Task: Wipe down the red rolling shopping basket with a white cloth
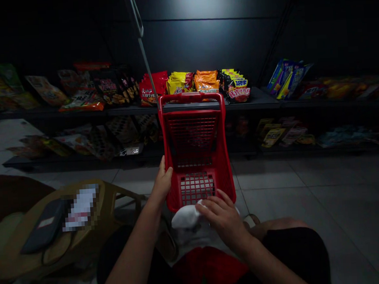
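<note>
While shelves [254, 98] of snack bags [205, 83] fill the far wall, a red basket [195, 158] stands just in front of a person [295, 255]. A tan stool [83, 195] sits to the left with a dark pouch [45, 226] on it. The left hand [161, 182] grips the basket's side. The right hand [222, 217] lies spread on a white cloth [187, 217] at the basket's near edge.

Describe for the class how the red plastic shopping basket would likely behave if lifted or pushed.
The red plastic shopping basket is probably light for its size, since its walls are open grid. Its moulded frame looks stiff, so it should keep its shape rather than flop. Being fairly tall, it might tip if pushed near the top rim, away from the left hand at its side.
</note>
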### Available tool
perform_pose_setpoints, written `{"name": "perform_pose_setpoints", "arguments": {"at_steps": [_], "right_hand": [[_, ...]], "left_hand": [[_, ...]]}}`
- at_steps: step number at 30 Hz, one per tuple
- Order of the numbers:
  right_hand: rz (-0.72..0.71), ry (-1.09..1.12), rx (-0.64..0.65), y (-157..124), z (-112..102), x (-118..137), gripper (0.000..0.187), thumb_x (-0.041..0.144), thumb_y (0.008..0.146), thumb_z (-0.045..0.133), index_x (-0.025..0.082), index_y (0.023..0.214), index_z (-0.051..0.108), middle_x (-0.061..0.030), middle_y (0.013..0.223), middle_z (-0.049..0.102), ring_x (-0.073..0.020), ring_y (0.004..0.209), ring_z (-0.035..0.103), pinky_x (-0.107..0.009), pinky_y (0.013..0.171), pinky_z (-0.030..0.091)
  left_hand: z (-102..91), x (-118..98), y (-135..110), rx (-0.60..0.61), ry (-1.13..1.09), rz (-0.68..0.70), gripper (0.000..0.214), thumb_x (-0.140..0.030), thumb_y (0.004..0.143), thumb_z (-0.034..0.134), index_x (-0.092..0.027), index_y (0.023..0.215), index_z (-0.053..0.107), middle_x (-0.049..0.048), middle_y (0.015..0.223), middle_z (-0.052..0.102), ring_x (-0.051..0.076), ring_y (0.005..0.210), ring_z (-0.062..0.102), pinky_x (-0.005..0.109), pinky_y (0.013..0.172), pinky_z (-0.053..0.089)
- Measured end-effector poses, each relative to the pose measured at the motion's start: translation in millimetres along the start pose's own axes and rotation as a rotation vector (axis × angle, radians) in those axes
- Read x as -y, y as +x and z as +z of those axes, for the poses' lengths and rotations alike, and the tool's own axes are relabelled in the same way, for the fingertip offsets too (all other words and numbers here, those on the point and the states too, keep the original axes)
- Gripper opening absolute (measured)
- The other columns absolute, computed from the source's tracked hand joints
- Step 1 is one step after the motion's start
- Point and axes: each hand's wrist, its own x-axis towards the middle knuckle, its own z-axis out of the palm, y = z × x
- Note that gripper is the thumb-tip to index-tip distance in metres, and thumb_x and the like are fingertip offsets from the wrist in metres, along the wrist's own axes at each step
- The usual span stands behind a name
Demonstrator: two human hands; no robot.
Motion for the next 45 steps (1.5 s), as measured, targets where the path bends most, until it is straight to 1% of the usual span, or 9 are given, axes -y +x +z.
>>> {"name": "perform_pose_setpoints", "arguments": {"at_steps": [3,6,10,15,19,24,32,39,45], "right_hand": [[-0.009,0.011,0.073,-13,-18,-30,0.031,0.026,0.104,0.048,0.032,0.129,0.064,0.0016,0.124,0.072,-0.0218,0.13,0.056,-0.054,0.126,0.006],[0.058,-0.018,0.048,-22,-24,-49,0.026,0.024,0.102,0.051,0.031,0.123,0.066,0.0017,0.127,0.071,-0.0229,0.138,0.05,-0.057,0.126,0.006],[0.13,-0.055,0.009,-8,1,-18,0.03,0.023,0.102,0.05,0.024,0.129,0.063,-0.0041,0.127,0.071,-0.0259,0.138,0.05,-0.056,0.124,0.021],[-0.024,-0.075,0.089,25,33,27,0.042,0.02,0.1,0.052,0.021,0.141,0.056,-0.008,0.131,0.068,-0.0239,0.126,0.058,-0.046,0.12,0.033],[-0.113,-0.014,0.151,16,10,-7,0.039,0.021,0.1,0.053,0.027,0.139,0.058,-0.003,0.128,0.07,-0.019,0.12,0.061,-0.044,0.12,0.033],[0.007,-0.012,0.084,-14,-26,-55,0.028,0.024,0.102,0.052,0.032,0.125,0.065,0.0025,0.117,0.074,-0.0189,0.122,0.061,-0.051,0.126,0.015],[-0.014,-0.048,0.111,7,11,7,0.038,0.021,0.099,0.055,0.023,0.137,0.059,-0.0052,0.126,0.071,-0.0216,0.119,0.061,-0.044,0.118,0.036],[-0.087,-0.002,0.116,-7,-24,-43,0.026,0.027,0.1,0.057,0.031,0.124,0.066,0.0028,0.111,0.076,-0.017,0.12,0.062,-0.052,0.127,0.018],[-0.02,-0.002,0.067,-21,-21,-31,0.031,0.024,0.102,0.051,0.025,0.131,0.063,-0.0021,0.125,0.071,-0.0206,0.129,0.056,-0.048,0.124,0.028]], "left_hand": [[-2.7,-1,7,0.017,-0.008,0.052,0.068,-0.027,0.094,0.046,-0.023,0.159,0.025,0.0061,0.164,0.033,0.019,0.149,0.036,0.04,0.125,0.028],[2.2,-2,13,-0.007,-0.001,0.099,0.069,-0.02,0.092,0.045,-0.025,0.158,0.027,0.004,0.161,0.039,0.019,0.148,0.037,0.041,0.125,0.027],[14.9,-3,12,-0.088,0.019,0.108,0.069,-0.02,0.092,0.044,-0.027,0.158,0.026,0.0026,0.162,0.039,0.018,0.15,0.033,0.041,0.127,0.022],[10.8,-6,9,-0.091,0.062,0.132,0.067,-0.022,0.093,0.044,-0.022,0.158,0.028,0.0049,0.162,0.037,0.019,0.151,0.032,0.04,0.127,0.022],[-1.1,-4,11,-0.024,0.092,0.166,0.075,-0.018,0.09,0.046,-0.027,0.16,0.023,0.0013,0.159,0.043,0.019,0.148,0.037,0.041,0.127,0.024],[1.8,-3,12,-0.022,0.11,0.162,0.079,-0.015,0.087,0.047,-0.028,0.16,0.022,-0.0001,0.16,0.042,0.02,0.149,0.036,0.042,0.128,0.022],[4.2,-10,5,-0.034,0.024,0.133,0.081,-0.011,0.081,0.049,-0.028,0.157,0.029,0.0013,0.159,0.043,0.019,0.146,0.042,0.04,0.125,0.029],[-6.1,-17,6,0.029,-0.047,0.07,0.085,-0.007,0.075,0.048,-0.024,0.156,0.03,0.0054,0.153,0.051,0.02,0.134,0.056,0.038,0.114,0.046],[-8.1,-16,8,0.024,-0.066,0.055,0.087,-0.007,0.071,0.049,-0.023,0.156,0.031,0.0054,0.153,0.051,0.02,0.134,0.056,0.038,0.116,0.045]]}}
